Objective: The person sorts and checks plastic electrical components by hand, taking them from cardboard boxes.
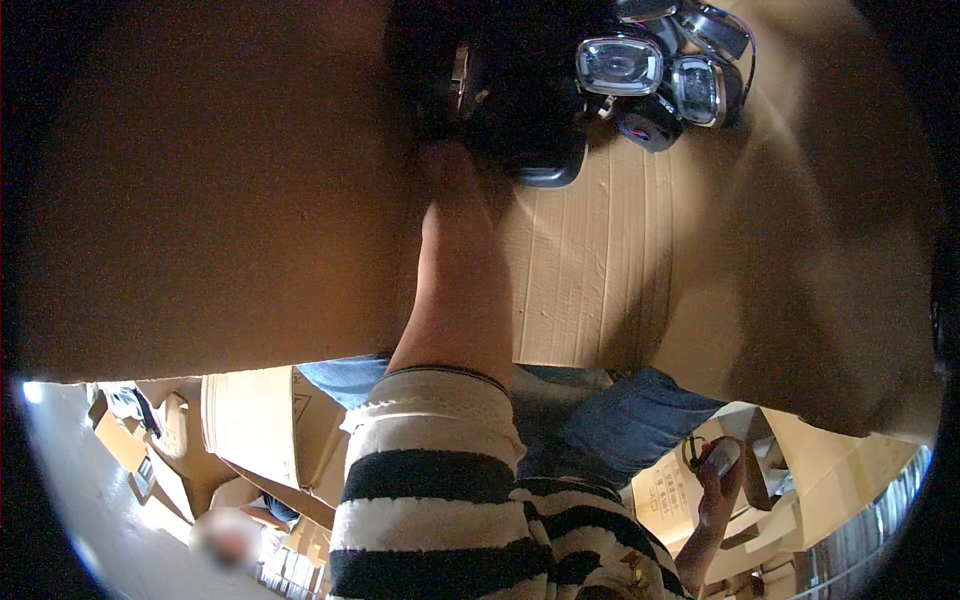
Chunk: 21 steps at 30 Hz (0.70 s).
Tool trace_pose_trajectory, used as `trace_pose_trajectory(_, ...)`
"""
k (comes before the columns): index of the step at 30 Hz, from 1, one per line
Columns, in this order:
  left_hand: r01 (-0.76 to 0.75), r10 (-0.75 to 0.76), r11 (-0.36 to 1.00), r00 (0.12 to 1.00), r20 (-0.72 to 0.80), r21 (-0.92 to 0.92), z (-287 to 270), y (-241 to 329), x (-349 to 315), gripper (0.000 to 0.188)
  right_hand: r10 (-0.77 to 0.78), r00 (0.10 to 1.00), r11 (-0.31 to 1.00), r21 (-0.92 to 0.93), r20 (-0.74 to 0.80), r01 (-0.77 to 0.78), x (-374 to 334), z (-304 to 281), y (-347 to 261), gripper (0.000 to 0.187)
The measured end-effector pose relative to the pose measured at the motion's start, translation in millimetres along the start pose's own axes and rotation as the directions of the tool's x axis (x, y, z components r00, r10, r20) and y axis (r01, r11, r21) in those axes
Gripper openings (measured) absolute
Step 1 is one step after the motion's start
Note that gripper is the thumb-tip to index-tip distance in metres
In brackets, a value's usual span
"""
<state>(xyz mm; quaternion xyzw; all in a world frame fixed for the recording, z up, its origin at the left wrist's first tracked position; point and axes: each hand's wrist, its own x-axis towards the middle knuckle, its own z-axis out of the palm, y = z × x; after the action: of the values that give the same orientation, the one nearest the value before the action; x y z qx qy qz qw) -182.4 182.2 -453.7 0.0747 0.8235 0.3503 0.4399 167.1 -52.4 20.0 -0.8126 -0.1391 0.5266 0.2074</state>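
Observation:
My left arm in a black-and-white striped sleeve reaches down into a large brown cardboard box [600, 270]. My left hand [462, 160] is lost in shadow among a heap of black lamp units [620, 68] with clear, chrome-rimmed lenses at the box's far end. It touches a black unit [540, 160], but its fingers do not show. My right hand [715, 495] is low on the right, outside the box, closed around a small white object [722, 455] with a dark loop hanging from it.
The box's tall walls [200, 200] fill the left and right of the view. Below are my blue-jeaned legs [620, 425], more cardboard boxes [255, 420] on a pale floor, flattened cartons [830, 470] at right, and another person [230, 535] at lower left.

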Motion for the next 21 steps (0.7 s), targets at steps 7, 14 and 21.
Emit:
trace_pose_trajectory(7, -0.078, 0.09, 0.987, 0.992, 0.083, -0.14, -17.5, 29.1, -38.0, 0.011, -0.061, 0.998, 0.996, 0.057, -0.023, 0.062, 0.0, -7.7, 2.0, 0.033)
trace_pose_trajectory(14, -0.127, 0.171, 0.955, 0.974, 0.147, -0.268, -16.8, 69.5, -25.8, 0.01, -0.02, 0.997, 0.998, 0.058, 0.071, 0.016, 3.2, -12.4, -2.3, 0.034)
trace_pose_trajectory(21, -0.165, 0.224, 0.959, 0.938, 0.263, -0.231, -24.7, 95.3, -158.9, 0.013, -0.147, 0.986, 0.989, -0.011, 0.08, 0.149, -2.9, 0.1, -0.3, 0.038)
